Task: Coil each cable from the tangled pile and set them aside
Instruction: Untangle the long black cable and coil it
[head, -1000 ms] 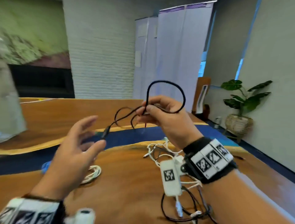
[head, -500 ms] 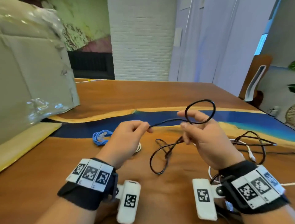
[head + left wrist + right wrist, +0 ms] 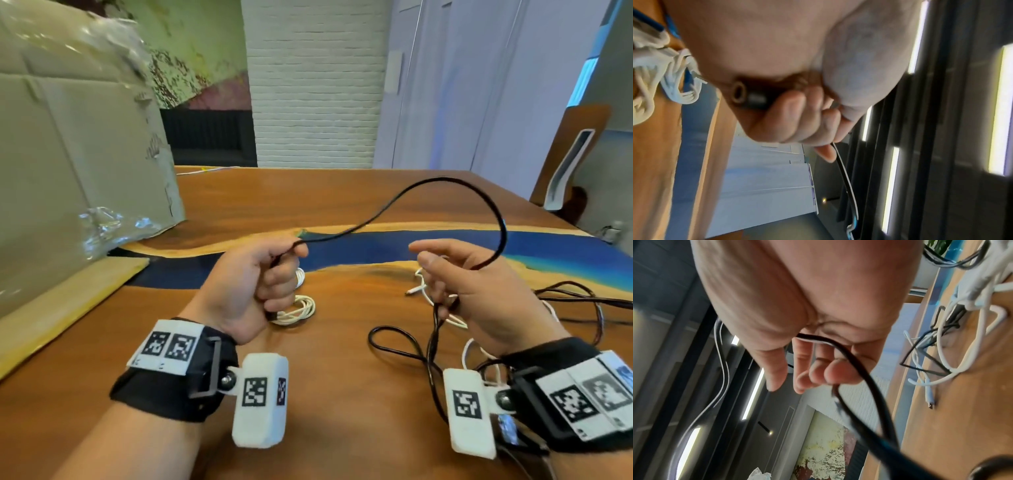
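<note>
Black cable [image 3: 445,181] now spans wider: left hand [image 3: 253,277] fists its plug, right hand [image 3: 479,284] loosely hooks it; coiling begins.

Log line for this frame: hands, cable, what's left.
left hand grips black cable plug end | right hand holds its slack | tangled pile remains

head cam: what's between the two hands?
The black cable arcs in the air from left hand to right hand; bare table below it.
</note>
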The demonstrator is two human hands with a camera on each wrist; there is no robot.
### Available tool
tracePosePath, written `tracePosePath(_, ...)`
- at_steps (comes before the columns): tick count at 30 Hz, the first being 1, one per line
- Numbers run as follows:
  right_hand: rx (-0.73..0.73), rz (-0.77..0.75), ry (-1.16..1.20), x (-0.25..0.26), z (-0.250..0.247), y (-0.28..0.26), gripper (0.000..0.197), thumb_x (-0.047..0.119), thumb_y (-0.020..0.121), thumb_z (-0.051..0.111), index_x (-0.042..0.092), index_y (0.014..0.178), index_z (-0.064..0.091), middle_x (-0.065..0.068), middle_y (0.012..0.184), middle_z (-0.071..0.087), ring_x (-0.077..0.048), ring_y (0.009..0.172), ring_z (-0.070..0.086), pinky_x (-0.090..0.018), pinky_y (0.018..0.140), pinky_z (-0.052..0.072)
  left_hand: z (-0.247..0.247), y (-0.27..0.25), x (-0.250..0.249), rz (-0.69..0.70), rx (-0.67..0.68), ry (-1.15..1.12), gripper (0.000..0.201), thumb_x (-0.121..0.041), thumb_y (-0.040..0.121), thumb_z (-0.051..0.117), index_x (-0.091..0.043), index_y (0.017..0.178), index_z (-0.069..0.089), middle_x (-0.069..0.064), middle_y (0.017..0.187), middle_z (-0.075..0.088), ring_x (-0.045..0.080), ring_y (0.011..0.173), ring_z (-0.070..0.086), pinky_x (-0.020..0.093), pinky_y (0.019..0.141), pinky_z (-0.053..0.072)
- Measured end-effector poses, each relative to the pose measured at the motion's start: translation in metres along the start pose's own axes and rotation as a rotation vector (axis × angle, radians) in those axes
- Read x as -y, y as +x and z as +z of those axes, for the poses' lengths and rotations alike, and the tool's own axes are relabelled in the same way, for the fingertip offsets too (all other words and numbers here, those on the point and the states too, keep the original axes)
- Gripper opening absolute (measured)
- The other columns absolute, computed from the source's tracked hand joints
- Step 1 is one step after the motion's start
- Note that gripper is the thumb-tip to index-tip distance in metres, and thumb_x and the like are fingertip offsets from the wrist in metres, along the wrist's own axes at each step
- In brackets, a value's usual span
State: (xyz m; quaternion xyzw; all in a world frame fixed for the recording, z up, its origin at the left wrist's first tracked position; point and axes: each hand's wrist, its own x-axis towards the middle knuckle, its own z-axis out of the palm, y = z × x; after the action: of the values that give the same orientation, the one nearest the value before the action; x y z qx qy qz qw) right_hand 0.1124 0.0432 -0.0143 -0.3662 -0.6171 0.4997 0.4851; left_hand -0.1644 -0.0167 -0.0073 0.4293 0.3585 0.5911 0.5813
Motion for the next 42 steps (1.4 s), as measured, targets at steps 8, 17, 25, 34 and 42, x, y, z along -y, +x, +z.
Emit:
tracePosePath(8,0.116,-0.055,0.414,0.017,-0.035,0.000,0.082,0.039,0.065,0.091,0.022,0.139,0.060,-0.003,0.097,0.068,-0.021,0.085,0.064,-0.039,0.076,0.049,0.002,0.008,0.004,0.074,-0.307,0.196,0.035,-0.033,0.107,0.050,-0.016,0.076,0.055,-0.004,0.055,0.030,0.014,0.050,0.028,0.029,0.052,0.028)
tracePosePath(17,0.150,0.033,-0.447,0.000,-0.001,0.000,0.029,0.027,0.091,0.075,0.034,0.119,0.067,0.010,0.116,0.071,-0.001,0.103,0.069,-0.024,0.091,0.054,0.016,0.008,0.014,0.135,-0.353,0.300,0.027,-0.028,0.109,0.044,-0.014,0.091,0.057,0.004,0.081,0.070,0.014,0.047,0.043,0.023,0.042,0.031)
tracePosePath(25,0.125,0.127,-0.150,-0.014,0.035,-0.003,0.033,0.001,0.107,0.034,0.006,0.105,0.067,-0.013,0.093,0.075,-0.019,0.084,0.070,-0.032,0.076,0.059,0.058,-0.011,0.041,-0.120,0.072,0.691,0.023,-0.026,0.093,0.073,-0.017,0.110,0.062,-0.001,0.068,0.063,0.006,0.047,0.047,0.019,0.045,0.037)
tracePosePath(34,0.160,0.004,0.114,-0.003,0.042,-0.013,0.031,0.012,0.110,0.038,0.012,0.111,0.069,-0.009,0.105,0.074,-0.023,0.105,0.072,-0.043,0.096,0.055,0.046,-0.003,0.041,-0.037,0.046,0.939,0.021,-0.030,0.087,0.079,-0.034,0.107,0.073,-0.022,0.057,0.059,0.001,0.055,0.054,0.024,0.060,0.042)
tracePosePath(42,0.093,-0.164,-0.107,0.050,-0.023,-0.034,0.034,0.014,0.083,0.077,0.014,0.116,0.072,-0.010,0.102,0.077,-0.015,0.059,0.065,-0.025,0.051,0.053,0.028,0.004,0.034,-0.116,-0.160,0.524,0.039,-0.029,0.107,0.046,-0.015,0.072,0.055,-0.007,0.054,0.023,0.010,0.045,0.019,0.026,0.044,0.015)
